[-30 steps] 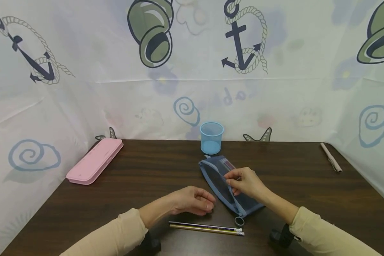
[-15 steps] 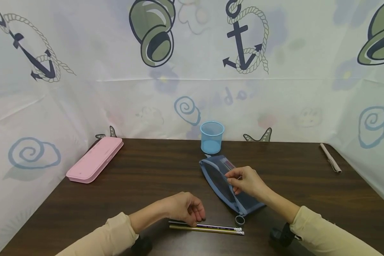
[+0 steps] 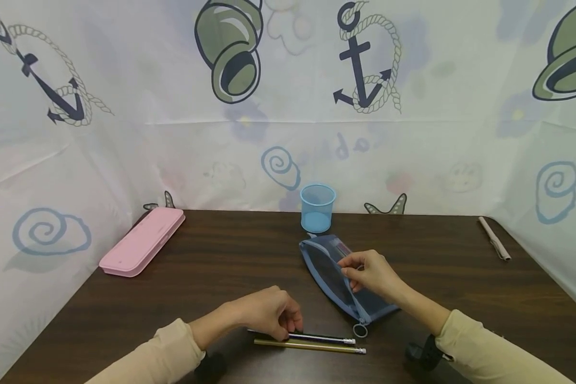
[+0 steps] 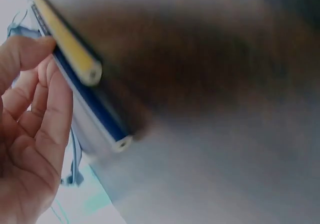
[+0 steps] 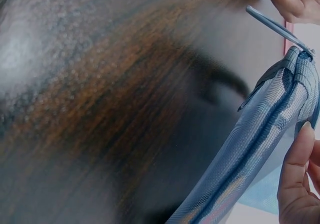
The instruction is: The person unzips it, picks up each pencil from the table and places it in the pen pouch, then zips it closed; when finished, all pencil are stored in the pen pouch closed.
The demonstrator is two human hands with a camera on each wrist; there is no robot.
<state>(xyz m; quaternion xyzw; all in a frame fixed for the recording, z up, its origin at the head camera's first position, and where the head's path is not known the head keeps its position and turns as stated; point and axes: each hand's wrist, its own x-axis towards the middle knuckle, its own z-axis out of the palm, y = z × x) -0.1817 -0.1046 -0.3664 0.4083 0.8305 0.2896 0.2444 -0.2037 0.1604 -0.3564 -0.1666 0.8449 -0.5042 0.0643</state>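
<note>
My left hand (image 3: 269,314) pinches a dark blue pencil (image 3: 324,338) between thumb and fingers, low over the table. Parallel to it, on the side nearer me, a gold-yellow pencil (image 3: 312,346) lies on the table; both have white erasers at their right ends. In the left wrist view the blue pencil (image 4: 102,109) passes under my thumb, with the yellow pencil (image 4: 70,42) beside it. My right hand (image 3: 372,274) pinches the edge of a blue mesh zip pouch (image 3: 320,266), whose mouth stands unzipped. Slim items show dimly through its mesh.
A light-blue mesh cup (image 3: 317,208) stands just behind the pouch. On the left lies a closed pink pencil case (image 3: 143,241). A pale rolled-up piece (image 3: 494,238) lies at the far right, near a printed cloth wall. The pouch's zip ring (image 3: 360,330) lies near the pencils.
My left hand has come down and left from beside the pouch and taken hold of the blue pencil, which has shifted slightly left, away from the yellow one. The right hand stays put.
</note>
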